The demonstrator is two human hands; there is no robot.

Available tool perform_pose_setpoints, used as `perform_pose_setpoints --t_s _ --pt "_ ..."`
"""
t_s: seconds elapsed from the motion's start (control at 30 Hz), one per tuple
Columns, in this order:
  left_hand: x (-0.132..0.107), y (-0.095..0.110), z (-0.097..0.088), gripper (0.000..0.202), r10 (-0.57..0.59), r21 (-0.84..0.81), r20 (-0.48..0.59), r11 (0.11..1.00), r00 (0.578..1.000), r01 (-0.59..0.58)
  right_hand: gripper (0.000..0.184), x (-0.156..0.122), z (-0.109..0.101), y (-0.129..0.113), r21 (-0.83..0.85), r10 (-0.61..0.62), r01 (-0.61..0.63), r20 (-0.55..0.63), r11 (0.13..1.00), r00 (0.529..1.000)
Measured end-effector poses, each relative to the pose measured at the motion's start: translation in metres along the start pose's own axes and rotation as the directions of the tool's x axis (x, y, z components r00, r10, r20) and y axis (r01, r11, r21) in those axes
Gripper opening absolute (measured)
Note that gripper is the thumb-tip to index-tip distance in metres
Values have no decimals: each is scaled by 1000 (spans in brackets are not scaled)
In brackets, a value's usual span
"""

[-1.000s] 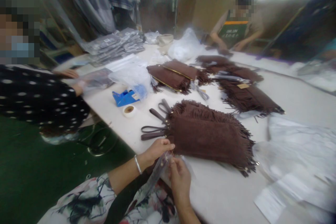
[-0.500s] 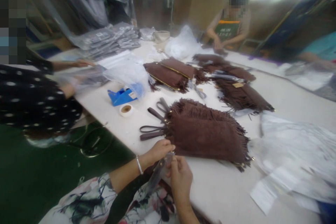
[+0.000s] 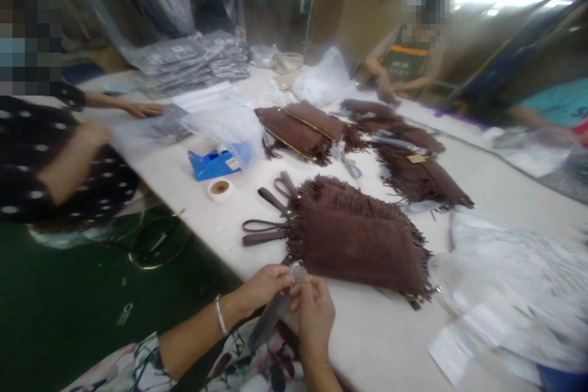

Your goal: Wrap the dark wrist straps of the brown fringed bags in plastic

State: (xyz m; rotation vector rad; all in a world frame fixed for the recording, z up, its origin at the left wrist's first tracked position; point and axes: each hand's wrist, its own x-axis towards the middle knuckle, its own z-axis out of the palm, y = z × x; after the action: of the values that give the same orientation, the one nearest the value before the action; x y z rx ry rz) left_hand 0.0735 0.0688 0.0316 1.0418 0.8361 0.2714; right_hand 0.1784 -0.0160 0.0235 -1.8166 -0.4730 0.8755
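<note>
My left hand and my right hand meet at the near edge of the white table. Both pinch the top of a narrow clear plastic sleeve that hangs down toward my lap with a dark strap inside it. A silver bangle sits on my left wrist. Just beyond my hands lies a stack of brown fringed suede bags, their wrist straps pointing left.
More brown fringed bags lie farther back. A blue tape dispenser and a tape roll sit left. Clear plastic bags pile at right, packed bags far left. A person in polka dots works at left, others at the back.
My hands have stayed pinched on the sleeve and dropped slightly toward the table edge. The person at left has stretched an arm across the packets. The view has shifted a little.
</note>
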Motion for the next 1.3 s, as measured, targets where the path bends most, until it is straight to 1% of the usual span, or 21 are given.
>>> perform_pose_setpoints --t_s 0.1,0.2,0.33,0.4,0.43,0.47,0.53,0.6,0.67,0.73,0.83,0.93,1.0,1.03,1.1,1.13,1.17,1.2,1.23,1.27,1.3 --pt "8 1 3 46 14 25 -51 1000 999 -13 34 3 2 1 16 5 -6 60 1000 998" --pt "17 1 4 45 48 67 -117 997 992 -40 38 -1 2 3 -43 -37 42 111 998 993" --pt "26 -3 3 42 55 109 -148 993 987 -39 36 -10 -12 7 -195 -172 195 129 961 977" --pt "29 -5 4 43 33 106 -138 994 990 -18 33 -9 -24 5 -299 -287 314 132 901 949" --pt "30 -4 4 44 30 113 -134 993 990 -15 32 -6 -31 2 -356 -368 390 130 849 921" --pt "31 -3 5 44 35 131 -132 991 991 -18 32 -1 -38 -1 -416 -460 471 132 778 878" --pt "31 2 7 44 46 189 -118 982 992 -23 35 13 -50 -5 -524 -621 610 182 594 762" --pt "30 7 8 43 40 247 -86 969 995 -17 39 30 -61 -5 -584 -695 694 285 420 660" --pt "28 11 9 42 20 285 -57 958 998 -3 36 46 -71 2 -602 -705 732 366 318 607" --pt "28 10 10 42 3 298 -53 954 999 13 32 59 -81 12 -618 -709 730 372 292 599" --pt "29 3 14 43 -11 273 -63 962 998 28 31 72 -94 23 -640 -707 695 321 329 630" --pt "30 -5 21 46 -6 239 -71 971 997 22 30 70 -101 17 -607 -694 690 295 395 657" --pt "30 -8 25 48 -4 199 -72 980 997 18 29 57 -99 8 -552 -664 667 249 501 705" --pt "29 -9 26 49 -9 169 -73 985 997 22 29 47 -96 5 -505 -622 635 223 585 750" --pt "27 -9 29 50 -35 99 -79 994 996 43 31 25 -86 3 -356 -446 496 219 792 868" --pt "27 -9 30 51 -47 66 -85 996 995 53 33 15 -78 4 -262 -318 381 253 887 914" --pt "26 -9 30 51 -56 40 -92 997 994 60 36 7 -70 6 -171 -193 251 298 953 935" --pt "26 -10 31 50 -57 22 -98 998 994 59 40 0 -61 10 -96 -91 130 336 987 937" --pt "26 -11 31 49 -49 14 -103 999 994 51 43 -4 -52 13 -38 -24 41 356 998 934" --pt "26 -12 31 47 -33 18 -108 999 994 35 46 -7 -45 15 2 3 -4 353 1000 936" --pt "26 -13 31 46 -12 35 -114 999 993 16 46 -8 -38 17 25 -3 -6 334 1000 943"
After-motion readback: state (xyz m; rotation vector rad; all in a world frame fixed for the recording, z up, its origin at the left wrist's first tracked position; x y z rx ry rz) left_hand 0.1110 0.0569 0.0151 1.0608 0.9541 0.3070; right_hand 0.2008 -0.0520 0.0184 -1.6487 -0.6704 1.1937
